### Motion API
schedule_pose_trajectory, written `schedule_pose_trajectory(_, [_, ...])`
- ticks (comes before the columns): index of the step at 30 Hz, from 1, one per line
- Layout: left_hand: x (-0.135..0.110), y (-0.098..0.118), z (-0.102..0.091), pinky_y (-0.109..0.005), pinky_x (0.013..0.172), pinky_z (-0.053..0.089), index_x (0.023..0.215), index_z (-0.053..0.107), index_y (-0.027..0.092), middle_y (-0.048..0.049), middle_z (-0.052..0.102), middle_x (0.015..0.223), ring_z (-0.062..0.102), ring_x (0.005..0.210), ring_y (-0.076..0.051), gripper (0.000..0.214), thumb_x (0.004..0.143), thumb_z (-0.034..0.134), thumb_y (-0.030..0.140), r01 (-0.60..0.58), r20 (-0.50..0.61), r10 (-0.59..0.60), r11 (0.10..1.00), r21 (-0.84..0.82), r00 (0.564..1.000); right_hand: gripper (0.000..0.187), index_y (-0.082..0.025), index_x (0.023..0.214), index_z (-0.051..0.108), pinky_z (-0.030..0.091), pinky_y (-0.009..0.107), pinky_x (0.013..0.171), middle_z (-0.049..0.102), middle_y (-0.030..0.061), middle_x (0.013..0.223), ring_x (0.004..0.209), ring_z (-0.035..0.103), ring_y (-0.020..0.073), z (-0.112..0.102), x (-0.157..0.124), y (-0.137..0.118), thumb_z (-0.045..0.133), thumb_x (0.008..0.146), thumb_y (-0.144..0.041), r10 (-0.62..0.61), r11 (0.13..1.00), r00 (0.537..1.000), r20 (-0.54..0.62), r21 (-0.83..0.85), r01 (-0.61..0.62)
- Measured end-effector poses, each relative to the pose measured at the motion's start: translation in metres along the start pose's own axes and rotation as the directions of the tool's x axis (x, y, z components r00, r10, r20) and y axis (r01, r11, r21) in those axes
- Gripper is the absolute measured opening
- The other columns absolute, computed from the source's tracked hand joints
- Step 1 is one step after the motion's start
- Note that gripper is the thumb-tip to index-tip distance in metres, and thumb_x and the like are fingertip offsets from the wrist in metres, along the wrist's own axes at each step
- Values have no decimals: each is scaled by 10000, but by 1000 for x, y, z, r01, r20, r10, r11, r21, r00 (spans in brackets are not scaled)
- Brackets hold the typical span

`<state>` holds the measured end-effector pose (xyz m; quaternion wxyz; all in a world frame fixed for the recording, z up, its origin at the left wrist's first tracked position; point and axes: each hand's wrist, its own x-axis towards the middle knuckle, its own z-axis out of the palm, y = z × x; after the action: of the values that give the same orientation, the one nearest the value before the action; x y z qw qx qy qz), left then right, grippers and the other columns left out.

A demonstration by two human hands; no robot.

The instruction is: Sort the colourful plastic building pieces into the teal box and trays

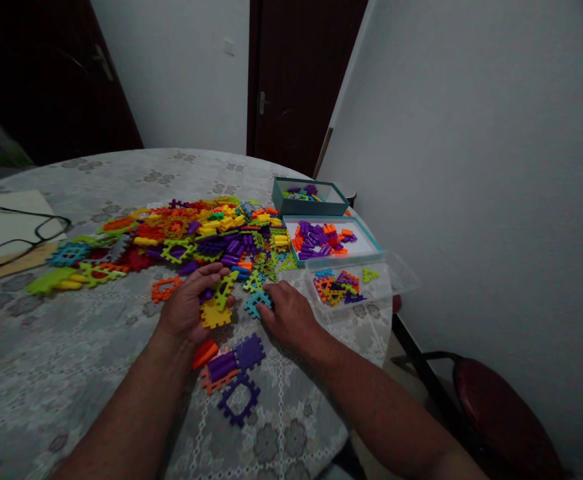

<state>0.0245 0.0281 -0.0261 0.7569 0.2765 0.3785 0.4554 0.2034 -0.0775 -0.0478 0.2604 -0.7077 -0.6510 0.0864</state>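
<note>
My left hand (187, 303) is curled around a few plastic building pieces, palm turned inward. A lime-green triangle piece (225, 291) shows at its fingers, and a yellow square piece (216, 314) sits just below it. Beside them my right hand (290, 311) pinches a light-blue toothed piece (258, 305) between thumb and fingers. Closer to me lie a purple square piece (250, 352), a dark purple ring-shaped piece (240, 400) and an orange piece (205, 354). Whether the yellow square rests in the left hand or on the table is hard to tell.
A large heap of colourful pieces (211, 233) spreads beyond my hands. To the right stand a teal box (311, 205), a shallow white tray (371, 248) and a clear plastic container (396, 280), all holding pieces. Eyeglasses (16, 247) lie at the left; a dark red stool (501, 413) stands right of the table.
</note>
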Motion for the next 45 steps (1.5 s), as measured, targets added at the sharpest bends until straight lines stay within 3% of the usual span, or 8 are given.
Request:
schedule_pose_trajectory(5, [-1,0,2,-311,515,619,1006,732,164,-54,729,1033,674,689,-171,336,678,785,111,14,-9,-13,999,41,1000,174,-214,1094,719,485,294,777,647,1,836,796,609,167,-3,6,4,632,953,-271,63,925,995,-78,380,-29])
schedule_pose_trajectory(8, [-3,1,4,-311,516,618,1029,730,169,-55,736,1034,675,683,-170,353,684,787,118,22,-8,-22,998,59,1000,175,-235,1088,714,489,275,715,619,-21,815,754,602,149,-4,8,4,645,952,-321,149,824,980,-129,565,-50])
schedule_pose_trajectory(13, [-6,-1,6,-323,506,611,1029,724,165,-61,746,1046,673,667,-170,350,686,794,141,35,4,-36,997,68,999,310,-251,1148,652,550,260,559,602,-36,864,618,632,117,-6,9,2,707,899,-426,339,437,941,5,884,-163])
schedule_pose_trajectory(15, [-8,-2,7,-322,497,606,1023,722,163,-59,747,1027,658,640,-161,343,687,794,159,38,11,-39,998,58,999,357,-249,1133,647,593,278,578,598,-31,913,639,668,120,-8,10,0,765,842,-419,371,347,928,28,923,-167])
schedule_pose_trajectory(17, [-9,-3,7,-318,495,604,1022,722,160,-65,749,1031,654,646,-160,346,684,794,170,43,18,-44,998,49,999,378,-247,1124,649,619,294,609,587,-32,930,659,693,125,-11,10,-2,792,812,-405,389,312,921,32,936,-164])
schedule_pose_trajectory(45, [-11,-7,9,-322,512,607,1026,684,144,-63,730,991,660,652,-158,348,691,778,127,46,78,-42,998,-52,996,398,-244,1154,625,633,335,695,601,-15,967,720,711,141,-11,8,-3,772,809,-377,415,350,910,13,921,-172])
